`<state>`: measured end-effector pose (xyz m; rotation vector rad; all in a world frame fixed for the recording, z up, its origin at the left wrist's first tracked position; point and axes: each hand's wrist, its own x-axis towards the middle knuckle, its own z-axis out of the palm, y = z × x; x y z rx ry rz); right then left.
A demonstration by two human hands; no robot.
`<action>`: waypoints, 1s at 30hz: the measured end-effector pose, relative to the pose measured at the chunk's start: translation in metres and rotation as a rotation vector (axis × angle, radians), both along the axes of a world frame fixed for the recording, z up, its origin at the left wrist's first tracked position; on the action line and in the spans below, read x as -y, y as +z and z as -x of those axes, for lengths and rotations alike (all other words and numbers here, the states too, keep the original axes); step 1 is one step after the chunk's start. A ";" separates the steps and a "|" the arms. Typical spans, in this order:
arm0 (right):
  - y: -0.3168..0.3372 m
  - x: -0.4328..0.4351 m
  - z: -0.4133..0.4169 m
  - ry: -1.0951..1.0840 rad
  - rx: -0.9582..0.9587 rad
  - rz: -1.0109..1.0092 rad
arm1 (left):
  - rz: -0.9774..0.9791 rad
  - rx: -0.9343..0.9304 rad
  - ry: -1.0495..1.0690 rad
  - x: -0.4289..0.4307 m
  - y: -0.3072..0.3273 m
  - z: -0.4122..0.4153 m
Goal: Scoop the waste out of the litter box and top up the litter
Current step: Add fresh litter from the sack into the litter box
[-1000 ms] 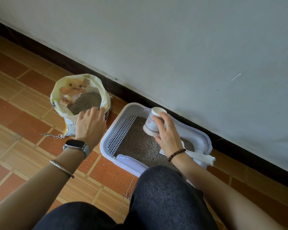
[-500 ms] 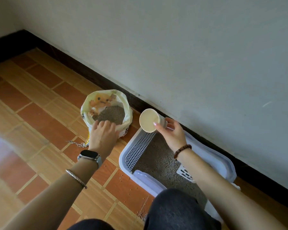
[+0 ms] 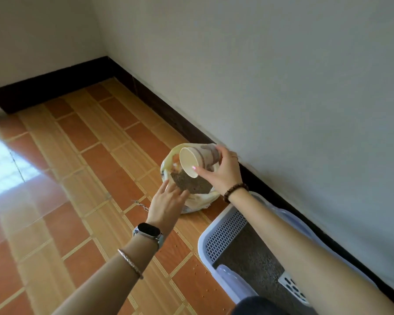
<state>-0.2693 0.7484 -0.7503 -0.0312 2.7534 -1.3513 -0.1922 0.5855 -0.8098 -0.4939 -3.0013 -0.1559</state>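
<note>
Now the right hand [image 3: 221, 176] has carried the paper cup [image 3: 199, 159] from the litter box [image 3: 203, 244], where it was tipped mouth-down a second ago, across to the litter bag [image 3: 198, 201]. The cup is held on its side above the bag's open mouth, fingers and thumb wrapped round its wall, open end facing the camera, inside looks empty. Half a second ago it was just over the left end of the box. The left hand [image 3: 167, 203] stays at the bag's near rim as before, but its fingers now look mostly straight, laid against the rim rather than curled over it; blur hides any pinch. Grey litter [image 3: 191, 184] shows inside the bag, which stands on the tiled floor [image 3: 77, 178] close to the dark skirting [image 3: 180, 119] and just left of the box. The view has swung left since the earlier frames, so the box now sits at lower right, partly cut off, with its grille [image 3: 225, 235] at the left end, grey litter inside and the white slotted scoop [image 3: 292, 286] lying in it under the right forearm. Smartwatch [image 3: 148, 230] and bangle [image 3: 130, 262] on the left wrist, bead bracelet [image 3: 234, 192] on the right. A few loose granules [image 3: 200, 269] lie on the tiles beside the box.
</note>
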 end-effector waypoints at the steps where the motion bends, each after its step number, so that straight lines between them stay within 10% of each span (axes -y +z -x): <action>1: -0.003 0.006 0.002 0.016 0.005 -0.017 | -0.026 -0.006 -0.008 0.001 -0.001 0.000; 24: -0.071 0.031 0.029 0.341 -0.275 -0.924 | -0.123 -0.055 -0.101 0.016 -0.006 -0.004; 30: -0.074 0.028 0.029 0.434 -0.002 -0.961 | -0.114 -0.035 -0.112 0.012 -0.014 -0.010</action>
